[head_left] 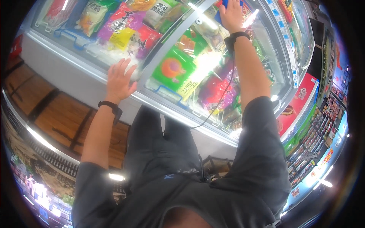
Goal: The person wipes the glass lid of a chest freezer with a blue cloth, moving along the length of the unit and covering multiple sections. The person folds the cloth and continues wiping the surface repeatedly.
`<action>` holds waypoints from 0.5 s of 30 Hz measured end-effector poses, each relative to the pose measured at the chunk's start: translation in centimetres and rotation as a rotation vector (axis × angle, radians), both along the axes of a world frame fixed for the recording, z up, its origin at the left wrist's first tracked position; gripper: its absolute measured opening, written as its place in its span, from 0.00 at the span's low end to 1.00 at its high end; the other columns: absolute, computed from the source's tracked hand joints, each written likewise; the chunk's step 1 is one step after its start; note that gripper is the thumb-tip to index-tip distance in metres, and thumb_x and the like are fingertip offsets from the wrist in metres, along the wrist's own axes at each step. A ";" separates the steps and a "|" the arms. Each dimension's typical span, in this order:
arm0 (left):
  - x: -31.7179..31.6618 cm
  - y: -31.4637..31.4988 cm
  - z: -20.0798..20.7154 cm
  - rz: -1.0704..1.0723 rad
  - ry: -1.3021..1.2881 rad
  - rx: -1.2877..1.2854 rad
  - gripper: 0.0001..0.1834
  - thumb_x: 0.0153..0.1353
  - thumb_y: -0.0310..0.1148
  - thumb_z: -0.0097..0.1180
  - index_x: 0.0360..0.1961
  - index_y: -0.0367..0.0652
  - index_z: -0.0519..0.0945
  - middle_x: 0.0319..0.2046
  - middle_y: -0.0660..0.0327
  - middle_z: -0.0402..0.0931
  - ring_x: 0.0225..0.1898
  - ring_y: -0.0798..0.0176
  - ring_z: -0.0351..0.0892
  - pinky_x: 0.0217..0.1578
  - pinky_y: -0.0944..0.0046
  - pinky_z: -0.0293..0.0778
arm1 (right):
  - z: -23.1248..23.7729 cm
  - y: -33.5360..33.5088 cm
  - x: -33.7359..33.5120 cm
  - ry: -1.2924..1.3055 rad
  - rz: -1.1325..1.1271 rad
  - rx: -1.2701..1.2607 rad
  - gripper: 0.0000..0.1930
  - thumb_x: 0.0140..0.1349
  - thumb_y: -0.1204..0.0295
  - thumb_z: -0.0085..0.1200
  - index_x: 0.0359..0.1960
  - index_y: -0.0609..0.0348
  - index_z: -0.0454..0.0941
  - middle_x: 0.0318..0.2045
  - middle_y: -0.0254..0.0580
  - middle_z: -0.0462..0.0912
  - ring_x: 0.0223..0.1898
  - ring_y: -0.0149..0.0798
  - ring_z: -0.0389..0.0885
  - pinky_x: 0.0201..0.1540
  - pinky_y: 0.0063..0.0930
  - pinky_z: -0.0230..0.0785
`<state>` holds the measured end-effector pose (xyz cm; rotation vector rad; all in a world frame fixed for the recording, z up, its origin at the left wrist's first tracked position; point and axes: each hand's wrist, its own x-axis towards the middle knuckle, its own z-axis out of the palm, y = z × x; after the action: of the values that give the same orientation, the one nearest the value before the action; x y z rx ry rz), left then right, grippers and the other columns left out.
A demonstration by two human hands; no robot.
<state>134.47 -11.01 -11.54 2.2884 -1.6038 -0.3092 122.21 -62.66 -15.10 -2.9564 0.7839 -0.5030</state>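
Note:
I stand at a chest freezer (114, 81) with sliding glass lids over bright frozen-food packets. My left hand (119, 78) lies flat, fingers spread, on the glass near the freezer's front rim, holding nothing. My right hand (231, 16) reaches across to the far side and presses a blue cloth (224, 4) against the glass lid (213, 57); only a bit of the cloth shows past the fingers. A black band sits on each wrist. A thin black cable (218, 102) hangs from my right arm over the glass.
A green packet (173, 70), pink and yellow packets (121, 30) and red ones lie under the glass. A metal lid frame (171, 41) runs diagonally between the panes. Wood-look floor (57, 114) lies left. Shelves of goods (319, 133) stand right.

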 end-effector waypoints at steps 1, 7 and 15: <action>0.0 0.0 0.0 -0.002 -0.002 -0.021 0.35 0.52 0.42 0.63 0.64 0.54 0.74 0.71 0.56 0.64 0.73 0.48 0.61 0.68 0.37 0.56 | -0.3 1.4 -0.4 -0.034 0.019 -0.020 0.37 0.64 0.62 0.53 0.73 0.66 0.61 0.73 0.58 0.64 0.76 0.62 0.57 0.76 0.54 0.50; 0.0 -0.2 0.2 -0.010 -0.015 -0.054 0.38 0.50 0.39 0.64 0.66 0.53 0.72 0.71 0.53 0.63 0.73 0.45 0.60 0.67 0.35 0.56 | 1.7 18.0 -7.9 0.224 0.479 0.404 0.44 0.57 0.59 0.60 0.74 0.65 0.59 0.74 0.62 0.60 0.77 0.60 0.54 0.77 0.58 0.48; 0.0 -0.7 0.3 -0.004 -0.023 -0.048 0.37 0.49 0.38 0.62 0.65 0.51 0.73 0.70 0.50 0.64 0.72 0.41 0.62 0.66 0.34 0.55 | 3.7 19.0 -9.6 0.327 0.894 0.508 0.44 0.54 0.58 0.61 0.74 0.57 0.62 0.75 0.45 0.62 0.77 0.46 0.58 0.76 0.46 0.52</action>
<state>134.42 -11.71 -11.25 2.2616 -1.6094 -0.2435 112.60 -43.66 -11.40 -2.5389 -0.3930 0.2131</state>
